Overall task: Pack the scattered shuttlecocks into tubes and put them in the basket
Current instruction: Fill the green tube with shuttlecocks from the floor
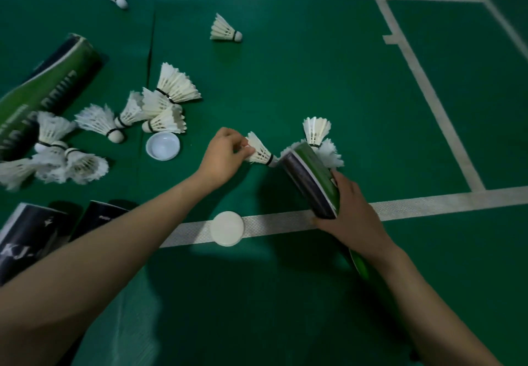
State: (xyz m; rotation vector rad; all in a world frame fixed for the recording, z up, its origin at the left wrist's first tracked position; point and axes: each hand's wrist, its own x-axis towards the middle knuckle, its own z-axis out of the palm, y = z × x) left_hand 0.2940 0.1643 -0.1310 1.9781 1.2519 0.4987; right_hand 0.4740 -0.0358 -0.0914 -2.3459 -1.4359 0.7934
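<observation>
Cork end foremost, a white feather shuttlecock [260,152] points to the right and slightly toward the person. Its long axis runs nearly left to right above the green court floor [314,65]. The left grip [221,157] pinches it by the edge of the feather skirt, thumb and fingertips closed on the feathers, so the shuttlecock juts out to the right of that grip. Its cork sits just at the open mouth of a green and black cardboard tube [311,182]; whether cork and rim touch cannot be told. The right grip [351,217] is wrapped around the tube's middle and holds it tilted. The tube's long axis runs from the right forearm up and to the left, with its mouth facing the shuttlecock.

Just behind the mouth, two more white shuttlecocks [315,131] rest on the floor, one with its skirt up. Left of the left grip lies an upturned white plastic lid [163,146]. A flat white lid [227,228] rests on a white court line [428,205] between the forearms. A loose pile of white shuttlecocks [160,105] spreads over the floor at the left, beside a large green and black tube lying on its side [48,85]. Two dark tubes [25,237] show at the lower left edge. Farther out, a lone shuttlecock [225,29] lies well apart from the pile.
</observation>
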